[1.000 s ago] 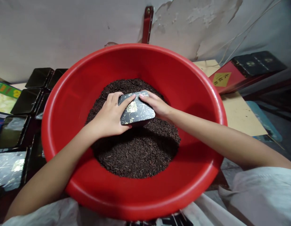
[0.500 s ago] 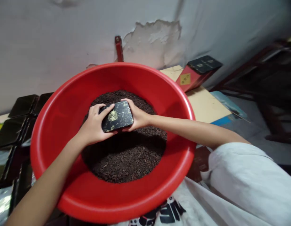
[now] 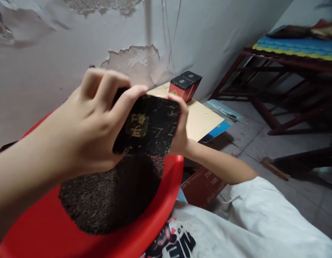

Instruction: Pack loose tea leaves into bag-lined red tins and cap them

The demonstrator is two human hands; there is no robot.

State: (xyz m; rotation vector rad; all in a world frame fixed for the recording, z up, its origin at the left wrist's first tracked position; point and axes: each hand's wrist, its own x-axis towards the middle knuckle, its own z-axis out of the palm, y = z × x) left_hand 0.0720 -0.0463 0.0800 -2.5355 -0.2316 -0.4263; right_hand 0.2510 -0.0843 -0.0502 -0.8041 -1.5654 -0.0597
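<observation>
A black tea tin (image 3: 156, 125) with worn gold characters is held up over the near part of the red basin (image 3: 171, 193). My left hand (image 3: 93, 118) is closed around its left end, with the thumb and fingers at its edges. At the opposite end, my right hand (image 3: 181, 130) grips the tin, its fingers partly hidden behind it. Dark loose tea leaves (image 3: 98, 204) lie in the bottom of the basin, below the tin. Whether the tin holds anything cannot be seen.
A red tin with a black top (image 3: 186, 84) stands on a pale board (image 3: 203, 120) against the peeling wall. A dark red wooden frame (image 3: 235, 79) with blue and yellow mats (image 3: 294, 46) stands at the right. A dark red box (image 3: 202, 188) lies beside the basin.
Both hands have raised the tin from low over the tea leaves, bringing it closer to me. My view has turned right, so the basin now sits lower left.
</observation>
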